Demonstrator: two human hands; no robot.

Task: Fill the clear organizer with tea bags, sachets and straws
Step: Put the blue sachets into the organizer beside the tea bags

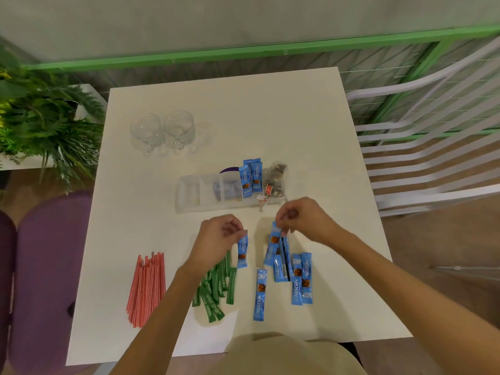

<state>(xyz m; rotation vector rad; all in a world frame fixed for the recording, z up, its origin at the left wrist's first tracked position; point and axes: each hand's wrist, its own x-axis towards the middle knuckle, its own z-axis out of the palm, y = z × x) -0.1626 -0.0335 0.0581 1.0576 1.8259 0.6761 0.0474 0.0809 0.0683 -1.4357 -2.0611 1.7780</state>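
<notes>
While the clear plastic organizer [189, 196] lies lengthwise near the middle of the white bench [270, 117], its right-end compartment holds a heap of see-through tea bags [276, 180]. The compartment just left of that holds upright blue sachets [251, 177] printed Nescafe. The next compartment leftward holds something blue-grey that is too blurred to name.

Just in front of the organizer, your left hand [219, 236] pinches a single blue sachet [242, 253] by its top end. The grip is narrow, thumb and fingertips closed on the packet, which hangs downward. Your right hand [300, 220], near the organizer's right end, pinches a bunch of blue sachets [276, 247] by their tops, its grip tight on them. Whether their lower ends touch the bench I cannot tell.

Below your hands, loose blue sachets [301, 277] lie flat on the bench, one of them apart to the left. A scatter of green stick sachets [216, 288] lies under your left forearm. A bundle of red-and-white striped straws [147, 288] lies well to their left.

Behind the organizer stand two clear glass cups [162, 129], side by side. Off the bench you have a green leafy plant [40, 117] at left and a white slatted chair [433, 158] at right.
</notes>
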